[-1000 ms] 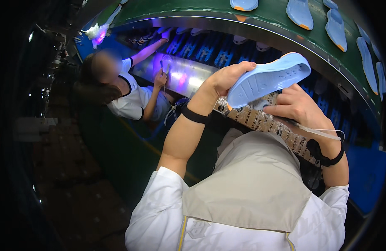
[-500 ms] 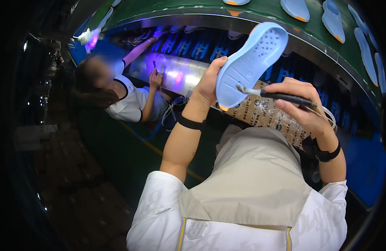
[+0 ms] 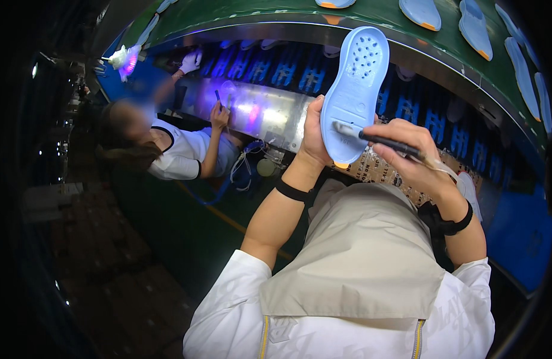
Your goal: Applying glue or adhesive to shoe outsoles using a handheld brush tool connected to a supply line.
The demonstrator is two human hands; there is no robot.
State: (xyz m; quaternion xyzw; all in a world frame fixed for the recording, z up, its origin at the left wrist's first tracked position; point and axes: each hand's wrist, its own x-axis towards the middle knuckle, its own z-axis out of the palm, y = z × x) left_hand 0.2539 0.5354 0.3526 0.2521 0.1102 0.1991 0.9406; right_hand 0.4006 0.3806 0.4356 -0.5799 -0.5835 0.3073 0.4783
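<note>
A light-blue shoe sole (image 3: 355, 90) with an orange heel tab stands tilted up in front of me, its hollow, holed side facing me. My left hand (image 3: 313, 133) grips it by the left edge near the heel. In my right hand (image 3: 410, 149) is a brush (image 3: 391, 143) with a black handle, a thin pale tube running back from it. The pale bristle tip lies against the inside of the sole, in the heel half. My right fingers are wrapped round the handle.
A green conveyor belt (image 3: 383, 23) beyond carries several blue soles (image 3: 476, 27). Beneath it runs a rack of blue holders (image 3: 312, 78). A metal shelf (image 3: 273, 116) and printed brown cardboard (image 3: 371, 166) lie nearer. At left another person (image 3: 180, 143) sits under violet light, holding a slim tool.
The sole has turned more upright and its toe has swung left. The brush has moved slightly onto the inside of the heel half. The other person's far arm has drawn back leftward.
</note>
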